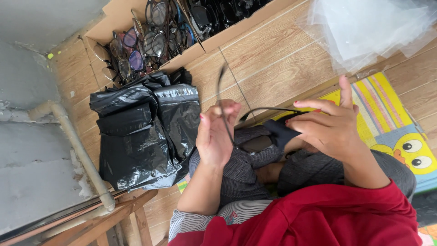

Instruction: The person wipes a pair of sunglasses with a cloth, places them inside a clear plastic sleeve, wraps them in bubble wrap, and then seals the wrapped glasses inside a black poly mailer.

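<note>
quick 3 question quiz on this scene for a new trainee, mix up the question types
1. True or false: the left hand holds a pair of black thin-framed glasses.
2. What lies on the wooden floor between the cardboard box of glasses and the person's lap? A) a stack of black plastic bags B) a red towel C) a metal tray
3. What is the right hand touching on the lap?

Key
1. True; one temple arm sticks up past the fingers, the other reaches toward the right hand.
2. A
3. A dark cloth, just under its fingers; whether it grips the cloth cannot be told.
</note>
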